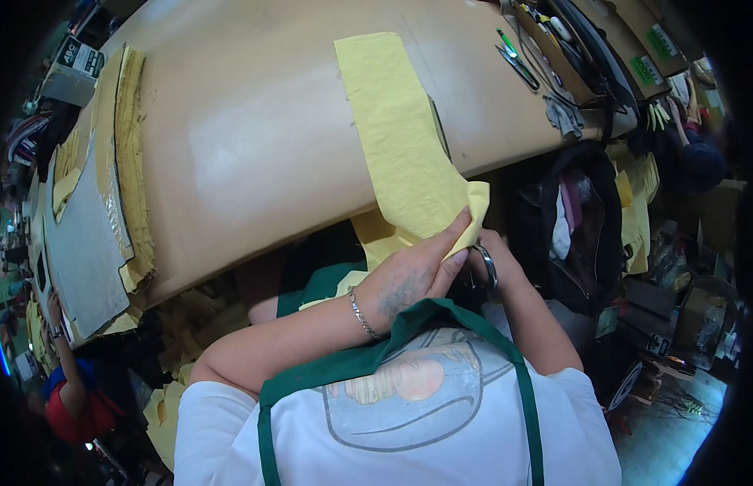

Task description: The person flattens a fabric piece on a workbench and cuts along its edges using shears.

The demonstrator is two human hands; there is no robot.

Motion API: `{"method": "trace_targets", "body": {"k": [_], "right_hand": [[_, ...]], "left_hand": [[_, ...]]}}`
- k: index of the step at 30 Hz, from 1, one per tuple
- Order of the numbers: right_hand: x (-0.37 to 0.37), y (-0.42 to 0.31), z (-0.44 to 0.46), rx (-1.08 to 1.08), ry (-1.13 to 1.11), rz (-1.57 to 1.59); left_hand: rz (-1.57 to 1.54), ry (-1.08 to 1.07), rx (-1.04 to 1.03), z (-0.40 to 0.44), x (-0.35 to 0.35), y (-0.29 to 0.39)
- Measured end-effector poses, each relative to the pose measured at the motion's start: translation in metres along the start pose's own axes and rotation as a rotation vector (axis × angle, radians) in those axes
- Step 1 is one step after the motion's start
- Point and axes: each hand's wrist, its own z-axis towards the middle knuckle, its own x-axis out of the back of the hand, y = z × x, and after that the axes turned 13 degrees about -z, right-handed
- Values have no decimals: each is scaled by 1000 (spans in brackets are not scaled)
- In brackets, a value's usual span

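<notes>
A long yellow cloth piece (401, 121) lies over the table edge, its near end folded up in my hands. My left hand (421, 271) is closed, pinching the folded corner between thumb and fingers. Close behind that corner is my right hand (499, 253), its fingers curled and partly hidden by the cloth. A dark, shiny loop (489, 267) shows at the right hand, looking like a scissors handle; the blades are out of sight. More yellow cloth (375, 235) hangs below the edge, over my lap.
The brown table (239, 121) carries stacked yellow cloth (132, 154) and a grey board (85, 243) at left. Green-tipped snips (518, 65), a tool box (555, 49) and a grey rag (563, 115) lie at right. A dark open bag (583, 227) hangs below. Another person (77, 397) is at far left.
</notes>
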Motion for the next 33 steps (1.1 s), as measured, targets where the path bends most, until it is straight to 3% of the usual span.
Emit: {"method": "trace_targets", "body": {"k": [12,15,33], "right_hand": [[-1,-16,-7,-37,68,-31],[-8,-3,-4,117,200,-41],[-4,-10,-15,-12,54,45]], "left_hand": [[-9,-56,114,-5,7,9],[-43,-34,55,-6,4,2],[-38,-63,92,-6,7,5]]}}
